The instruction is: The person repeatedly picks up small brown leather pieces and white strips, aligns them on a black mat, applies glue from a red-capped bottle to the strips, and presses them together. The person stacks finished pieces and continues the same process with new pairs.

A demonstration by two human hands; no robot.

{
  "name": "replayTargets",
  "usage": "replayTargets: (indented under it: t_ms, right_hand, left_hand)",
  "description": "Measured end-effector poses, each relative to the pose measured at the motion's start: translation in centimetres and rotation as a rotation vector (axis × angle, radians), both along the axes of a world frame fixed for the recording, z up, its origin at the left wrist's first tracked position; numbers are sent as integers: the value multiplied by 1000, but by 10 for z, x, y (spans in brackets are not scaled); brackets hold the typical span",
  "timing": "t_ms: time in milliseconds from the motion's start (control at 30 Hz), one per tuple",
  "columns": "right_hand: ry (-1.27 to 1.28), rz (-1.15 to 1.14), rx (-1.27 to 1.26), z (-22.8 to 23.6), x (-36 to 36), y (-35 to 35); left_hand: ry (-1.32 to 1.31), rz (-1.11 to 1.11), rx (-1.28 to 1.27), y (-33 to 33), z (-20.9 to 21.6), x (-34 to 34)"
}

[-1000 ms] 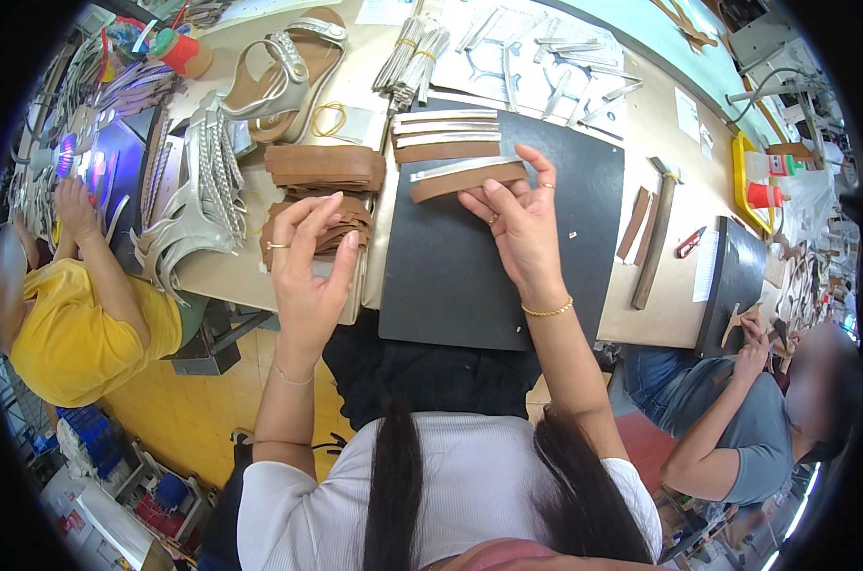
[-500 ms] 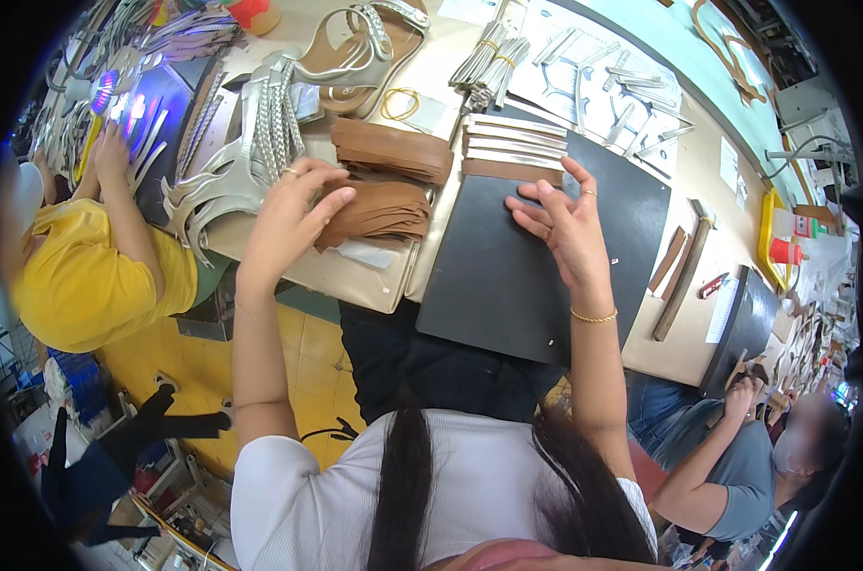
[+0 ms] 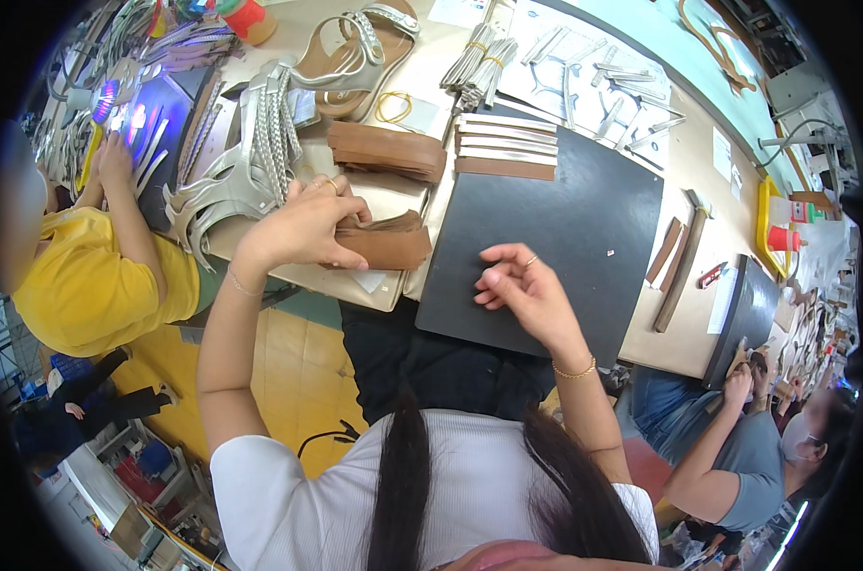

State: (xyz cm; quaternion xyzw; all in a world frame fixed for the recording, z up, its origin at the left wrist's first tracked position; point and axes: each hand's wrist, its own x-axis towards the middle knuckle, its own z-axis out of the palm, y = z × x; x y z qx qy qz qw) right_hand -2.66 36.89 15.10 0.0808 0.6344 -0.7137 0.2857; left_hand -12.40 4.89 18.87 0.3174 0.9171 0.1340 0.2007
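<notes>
My left hand (image 3: 303,228) is closed round the left end of the nearer stack of brown leather strips (image 3: 393,249), thumb on the near side and fingers on the far side. Behind that pile lies another brown strip stack (image 3: 384,150), untouched. Over the black mat (image 3: 546,219) hovers my right hand (image 3: 525,293), its fingers loosely bent and a little apart, with nothing visible in them. At the mat's far left corner, several silvery white strips lie in rows on a brown piece (image 3: 506,147).
Silver sandals (image 3: 355,62) and braided silver straps (image 3: 265,133) lie left of the stacks. Rubber-banded strip bundles (image 3: 477,62) sit at the back. A hammer (image 3: 684,257) and a red cutter (image 3: 711,275) lie right of the mat. Co-workers sit on both sides.
My left hand has come down onto the nearer brown stack and closed on its end. My right hand has moved left and nearer to me, away from the white strips, its fingers more bent.
</notes>
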Motion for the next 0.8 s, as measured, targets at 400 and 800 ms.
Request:
replayTargets:
  t_ms: [400,800]
  right_hand:
    - [112,46,20,12,19,-11]
    - [1104,269,703,20,-164,-87]
  left_hand:
    - [-821,876,1087,-6,-3,53]
    - [-1052,1096,1974,58,-66,87]
